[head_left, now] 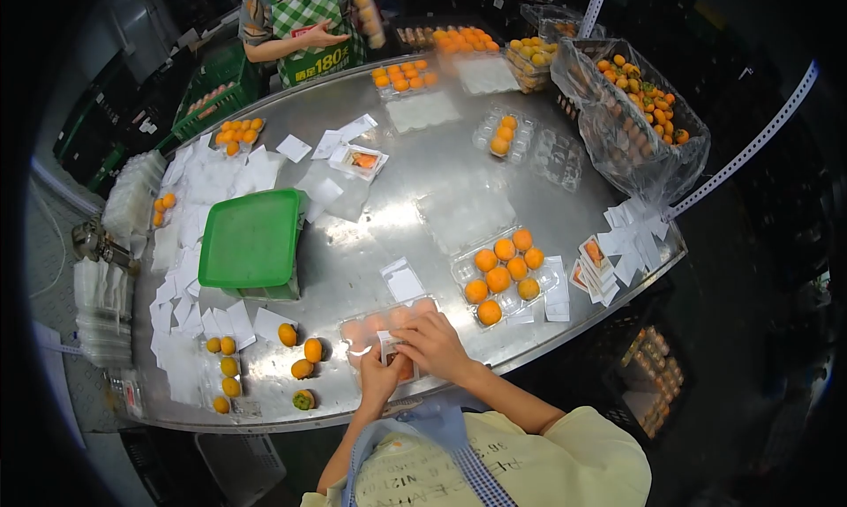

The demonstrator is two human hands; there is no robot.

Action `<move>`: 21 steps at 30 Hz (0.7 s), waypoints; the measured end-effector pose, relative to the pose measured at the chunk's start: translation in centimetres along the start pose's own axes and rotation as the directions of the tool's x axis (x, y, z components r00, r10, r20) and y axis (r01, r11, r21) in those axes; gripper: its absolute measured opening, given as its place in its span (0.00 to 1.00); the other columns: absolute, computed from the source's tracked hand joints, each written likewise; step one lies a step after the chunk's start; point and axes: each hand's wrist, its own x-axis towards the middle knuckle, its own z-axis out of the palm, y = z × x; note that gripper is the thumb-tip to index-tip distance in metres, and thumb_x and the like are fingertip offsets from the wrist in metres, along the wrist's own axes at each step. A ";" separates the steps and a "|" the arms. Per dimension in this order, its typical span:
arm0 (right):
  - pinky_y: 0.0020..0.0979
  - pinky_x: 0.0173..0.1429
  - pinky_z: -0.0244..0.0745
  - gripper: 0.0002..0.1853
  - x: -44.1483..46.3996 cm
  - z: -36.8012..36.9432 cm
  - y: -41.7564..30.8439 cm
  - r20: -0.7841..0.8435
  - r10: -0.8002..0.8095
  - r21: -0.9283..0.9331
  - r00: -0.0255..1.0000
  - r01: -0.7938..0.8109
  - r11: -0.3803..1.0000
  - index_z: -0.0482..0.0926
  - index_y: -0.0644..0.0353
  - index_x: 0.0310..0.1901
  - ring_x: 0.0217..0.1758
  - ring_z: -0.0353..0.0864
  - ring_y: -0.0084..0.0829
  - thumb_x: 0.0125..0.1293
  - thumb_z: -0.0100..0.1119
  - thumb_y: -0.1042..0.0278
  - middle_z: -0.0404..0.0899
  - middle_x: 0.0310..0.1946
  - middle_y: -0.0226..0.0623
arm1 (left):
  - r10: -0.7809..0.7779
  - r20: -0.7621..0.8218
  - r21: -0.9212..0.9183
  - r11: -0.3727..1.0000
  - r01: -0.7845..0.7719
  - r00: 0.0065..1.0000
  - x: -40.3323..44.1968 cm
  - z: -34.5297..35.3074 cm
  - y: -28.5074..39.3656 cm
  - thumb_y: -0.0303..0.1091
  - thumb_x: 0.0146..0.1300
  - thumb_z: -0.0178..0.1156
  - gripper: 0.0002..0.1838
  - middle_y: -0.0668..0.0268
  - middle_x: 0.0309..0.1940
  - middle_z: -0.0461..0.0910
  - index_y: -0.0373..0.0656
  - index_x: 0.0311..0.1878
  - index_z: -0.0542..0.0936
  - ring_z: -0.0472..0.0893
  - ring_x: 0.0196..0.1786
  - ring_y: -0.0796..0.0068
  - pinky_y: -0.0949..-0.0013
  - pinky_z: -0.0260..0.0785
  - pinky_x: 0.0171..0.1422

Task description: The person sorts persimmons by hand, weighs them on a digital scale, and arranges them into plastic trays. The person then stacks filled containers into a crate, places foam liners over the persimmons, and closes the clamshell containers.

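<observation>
A clear plastic fruit tray (349, 330) with orange fruit inside lies at the table's near edge, directly in front of me. On top of it is a printed label card (386, 339), white with an orange picture, partly covered by my fingers. My left hand (379, 380) is closed on the card's lower left side, thumb pointing up. My right hand (430, 344) comes over from the right, its fingers bent together at the card's upper edge. An open tray of orange fruit (498, 279) stands to the right of my hands. Several loose fruits (306, 368) lie on the left.
A green-lidded bin (251, 240) stands left among scattered white cards (190, 273). More picture cards (596, 269) lie right. A bag-lined crate of fruit (648, 101) is at back right. Across the metal table (379, 242), a person in a green apron (313, 30) holds a fruit pack.
</observation>
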 end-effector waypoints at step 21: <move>0.33 0.49 0.66 0.08 -1.9 1.3 0.3 -0.021 -0.169 -0.014 0.985 0.168 0.986 0.81 0.55 0.35 0.39 0.77 0.27 0.51 0.66 0.70 0.81 0.35 0.27 | -0.351 0.047 -0.102 0.930 0.355 0.935 0.3 -1.6 -1.7 0.44 0.66 0.52 0.16 0.67 0.35 0.80 0.40 0.40 0.81 0.79 0.39 0.76 0.68 0.70 0.45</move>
